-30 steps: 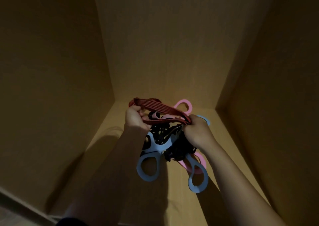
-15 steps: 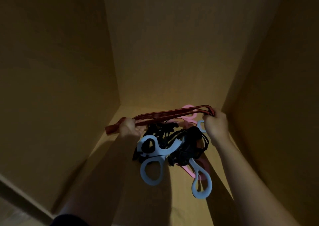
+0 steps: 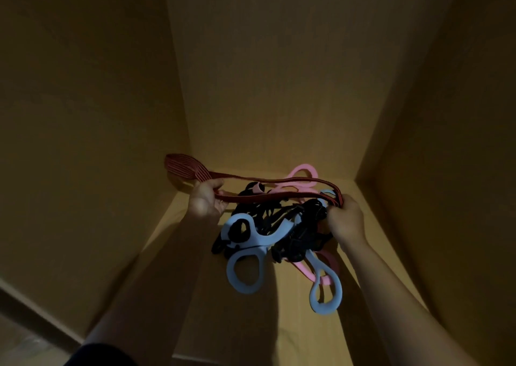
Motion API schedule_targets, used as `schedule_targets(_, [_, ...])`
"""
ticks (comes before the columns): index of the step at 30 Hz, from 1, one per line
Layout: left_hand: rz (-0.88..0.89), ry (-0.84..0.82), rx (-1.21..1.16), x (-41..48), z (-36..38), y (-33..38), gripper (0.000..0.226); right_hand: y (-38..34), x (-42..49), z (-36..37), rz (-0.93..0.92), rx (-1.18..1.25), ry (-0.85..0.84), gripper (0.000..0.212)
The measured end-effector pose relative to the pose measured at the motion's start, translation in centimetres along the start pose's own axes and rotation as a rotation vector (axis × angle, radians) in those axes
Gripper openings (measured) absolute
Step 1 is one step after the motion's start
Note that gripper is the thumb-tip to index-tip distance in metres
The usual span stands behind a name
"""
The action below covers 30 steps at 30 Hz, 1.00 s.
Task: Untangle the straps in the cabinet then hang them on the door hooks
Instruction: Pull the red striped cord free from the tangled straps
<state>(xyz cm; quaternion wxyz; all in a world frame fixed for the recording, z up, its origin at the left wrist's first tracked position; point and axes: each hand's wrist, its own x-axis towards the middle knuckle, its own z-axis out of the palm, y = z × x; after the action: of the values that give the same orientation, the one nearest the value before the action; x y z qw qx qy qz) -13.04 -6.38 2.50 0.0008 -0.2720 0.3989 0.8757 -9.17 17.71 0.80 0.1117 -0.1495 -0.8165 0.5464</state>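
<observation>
A tangle of straps lies on the cabinet floor (image 3: pixel 251 323): light blue loop straps (image 3: pixel 244 275), pink straps (image 3: pixel 303 171) and black cords (image 3: pixel 296 229) knotted together. A dark red ribbed strap (image 3: pixel 268 195) stretches across the top of the pile. My left hand (image 3: pixel 205 202) grips it near its left end, whose flattened loop sticks out past the hand toward the left wall. My right hand (image 3: pixel 346 219) grips the red strap's right end just above the black cords.
The cabinet is dim, with wooden walls close on the left (image 3: pixel 83 142), back (image 3: pixel 279 86) and right (image 3: pixel 446 170). The cabinet's front edge (image 3: pixel 42 312) shows at the lower left. No door hooks are in view.
The red strap's left loop has swung up and out toward the left wall. My right hand has dropped slightly toward the black cords. The strap sags more between my hands.
</observation>
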Motion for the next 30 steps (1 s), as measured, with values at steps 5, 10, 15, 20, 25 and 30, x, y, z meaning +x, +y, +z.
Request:
schedule_targets(5, [-0.014, -0.085, 0.034, -0.8, 0.6, 0.1, 0.016, 1.0, -0.3, -0.1, -0.047, -0.120, -0.062, 0.010])
schedule_targets(10, [-0.042, -0.066, -0.169, -0.2, 0.1, 0.4, 0.024, 2.1, -0.7, -1.2, -0.168, -0.413, -0.123, 0.005])
schedule_targets(15, [-0.049, -0.172, -0.393, -0.7, 0.5, 0.2, 0.035, 2.8, -1.4, -1.3, -0.262, -0.652, -0.284, 0.007])
schedule_targets(20, [-0.127, -0.232, -0.513, -2.1, 2.1, 0.1, 0.032, 1.1, -1.6, -1.4, -0.276, -0.788, -0.420, 0.036])
schedule_targets(25, [-0.152, -0.314, -0.528, -4.4, 4.8, -0.7, 0.030, -4.2, -3.1, -0.1, -0.441, -0.506, -0.419, 0.086])
schedule_targets(30, [-0.158, -0.432, -0.462, -6.6, 7.2, -1.5, 0.030, -6.4, -4.1, 3.2, -0.443, -0.107, -0.464, 0.081])
